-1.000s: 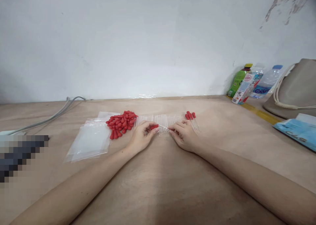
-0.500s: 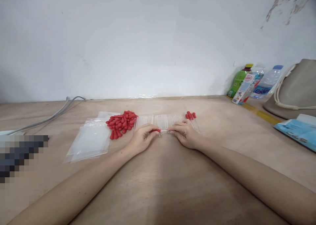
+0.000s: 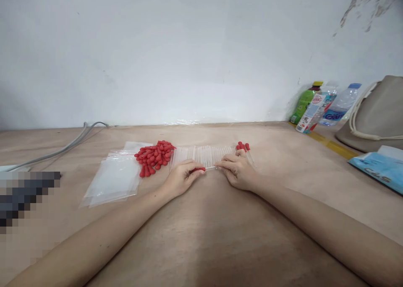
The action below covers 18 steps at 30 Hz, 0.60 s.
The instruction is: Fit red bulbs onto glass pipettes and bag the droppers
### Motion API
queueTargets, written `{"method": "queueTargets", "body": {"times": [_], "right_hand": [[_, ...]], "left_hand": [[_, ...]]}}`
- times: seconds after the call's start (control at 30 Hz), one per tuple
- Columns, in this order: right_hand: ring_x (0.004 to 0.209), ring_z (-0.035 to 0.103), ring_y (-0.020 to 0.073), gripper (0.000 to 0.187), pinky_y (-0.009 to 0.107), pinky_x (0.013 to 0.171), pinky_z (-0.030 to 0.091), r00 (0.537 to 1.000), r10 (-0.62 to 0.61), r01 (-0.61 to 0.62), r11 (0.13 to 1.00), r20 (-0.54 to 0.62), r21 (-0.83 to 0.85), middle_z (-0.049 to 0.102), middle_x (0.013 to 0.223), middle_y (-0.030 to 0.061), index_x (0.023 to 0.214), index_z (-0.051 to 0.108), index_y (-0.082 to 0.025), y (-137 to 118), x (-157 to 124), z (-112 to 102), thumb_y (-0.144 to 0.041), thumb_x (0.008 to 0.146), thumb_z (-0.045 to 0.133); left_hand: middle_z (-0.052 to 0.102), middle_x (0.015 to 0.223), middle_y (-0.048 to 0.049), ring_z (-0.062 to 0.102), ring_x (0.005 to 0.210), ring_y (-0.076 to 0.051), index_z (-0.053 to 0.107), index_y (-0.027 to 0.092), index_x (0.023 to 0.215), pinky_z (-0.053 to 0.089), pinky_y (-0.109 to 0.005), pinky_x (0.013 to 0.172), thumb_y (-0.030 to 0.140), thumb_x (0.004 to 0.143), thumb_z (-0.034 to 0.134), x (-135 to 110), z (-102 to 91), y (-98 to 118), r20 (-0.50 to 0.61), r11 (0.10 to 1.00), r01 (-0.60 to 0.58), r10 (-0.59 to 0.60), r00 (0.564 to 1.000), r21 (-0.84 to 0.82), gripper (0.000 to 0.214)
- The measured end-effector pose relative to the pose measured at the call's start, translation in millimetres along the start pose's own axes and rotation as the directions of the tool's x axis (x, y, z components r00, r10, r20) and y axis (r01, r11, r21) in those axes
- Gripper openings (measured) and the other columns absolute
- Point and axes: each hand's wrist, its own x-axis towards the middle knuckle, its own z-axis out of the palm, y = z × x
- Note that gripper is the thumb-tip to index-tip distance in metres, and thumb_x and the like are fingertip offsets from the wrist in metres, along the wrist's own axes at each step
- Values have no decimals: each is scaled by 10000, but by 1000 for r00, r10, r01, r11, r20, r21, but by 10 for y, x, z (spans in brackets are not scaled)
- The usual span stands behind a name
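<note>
My left hand (image 3: pixel 181 178) pinches a red rubber bulb (image 3: pixel 199 169) fitted on the end of a clear tube (image 3: pixel 210 168). The other end of that tube is pinched by my right hand (image 3: pixel 237 171). Both hands rest low on the wooden table (image 3: pixel 201 232). Just behind them lies a row of clear tubes (image 3: pixel 203 155). A heap of red bulbs (image 3: pixel 155 156) sits to the left of the row. Several tubes with red bulbs on them (image 3: pixel 244 148) lie behind my right hand.
Clear zip bags (image 3: pixel 115 176) lie left of the bulbs. A grey cable (image 3: pixel 63 149) runs along the back left. At the far right stand bottles (image 3: pixel 317 104), a beige bag (image 3: pixel 376 115) and a blue packet (image 3: pixel 378 166). A yellow strip (image 3: pixel 330 144) crosses the table there.
The hands have drawn closer together and the bulb has slid further onto the tube; the pair now lies lower, close to the table.
</note>
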Motion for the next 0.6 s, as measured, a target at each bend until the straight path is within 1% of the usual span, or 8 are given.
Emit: {"method": "queueTargets", "body": {"times": [0.13,0.33,0.47,0.6], "right_hand": [[622,459,112,261,318,709,220,1000,1,0,999,7,-36,605,716,15,848,623,-185,-53,4,-16,-219,866,365],[590,449,102,260,311,685,209,999,-21,21,999,26,-26,610,703,4,808,588,-171,-99,5,11,-213,876,341],[561,434,97,263,302,659,199,999,-43,43,999,32,-16,605,665,-2,751,571,-161,-125,24,27,-204,872,341],[542,420,96,269,294,646,194,997,-34,35,999,66,-5,594,628,0,699,546,-147,-159,46,20,-199,866,341]], "left_hand": [[635,785,-33,573,717,-142,639,184,871,452,-254,653,275,831,502,-11,7,-7,-5,1000,-10,10,1000,7,169],[620,774,-27,562,708,-135,621,177,843,444,-243,644,262,827,509,-17,-14,31,28,1000,-18,18,999,16,142],[606,769,-24,551,704,-124,608,167,839,435,-231,643,243,833,500,-22,-15,32,55,998,-59,58,997,14,132],[602,774,-25,547,706,-122,604,162,852,433,-232,645,244,838,495,-33,0,17,63,996,-87,86,994,22,137]]}}
